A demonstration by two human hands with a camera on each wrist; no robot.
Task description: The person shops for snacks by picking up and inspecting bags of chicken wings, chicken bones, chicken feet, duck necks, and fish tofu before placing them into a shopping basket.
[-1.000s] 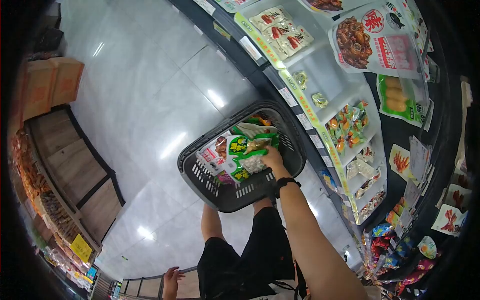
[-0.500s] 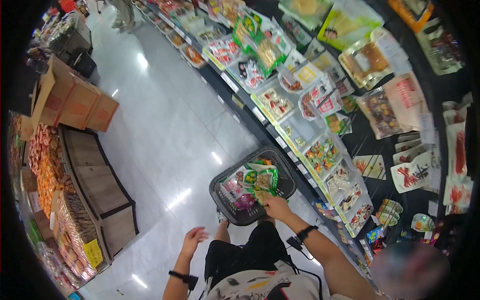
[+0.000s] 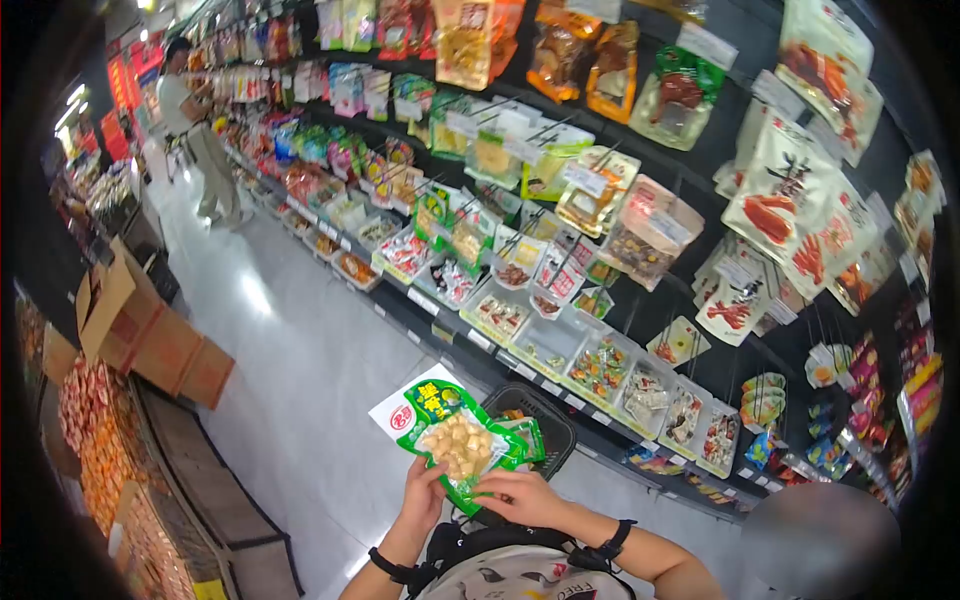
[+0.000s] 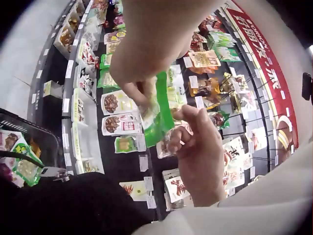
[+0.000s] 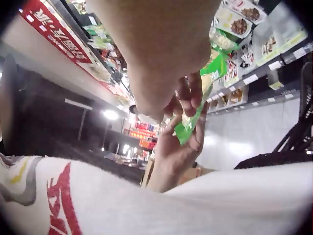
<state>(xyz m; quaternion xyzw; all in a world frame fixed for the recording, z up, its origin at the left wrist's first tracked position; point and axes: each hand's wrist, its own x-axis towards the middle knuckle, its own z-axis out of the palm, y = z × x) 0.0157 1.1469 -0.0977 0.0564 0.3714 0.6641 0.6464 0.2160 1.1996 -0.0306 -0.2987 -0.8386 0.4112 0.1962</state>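
A green, clear-fronted snack bag [image 3: 460, 447] with pale, lumpy pieces inside is held up in front of my body. My left hand [image 3: 424, 494] grips its lower left edge, thumb on the front. At the lower right corner, my right hand [image 3: 522, 498] pinches the bag with curled fingers. The right wrist view shows the left hand [image 5: 178, 147] around the bag's green edge [image 5: 185, 133]. In the left wrist view, the right hand [image 4: 200, 152] has its fingertips at the green edge. Behind the bag, the black shopping basket [image 3: 560, 425] is partly hidden and contains other packets.
Shelf trays [image 3: 570, 350] of small packets line the right side, with hanging snack bags [image 3: 790, 205] above. Cardboard boxes [image 3: 155, 335] and a display of wrapped goods [image 3: 95, 425] stand at left. Farther along the aisle is another person [image 3: 195, 130].
My right hand has lifted the green bag out of the basket toward my body. The left hand has come up to grip it as well. The head view has tilted up toward the shelves.
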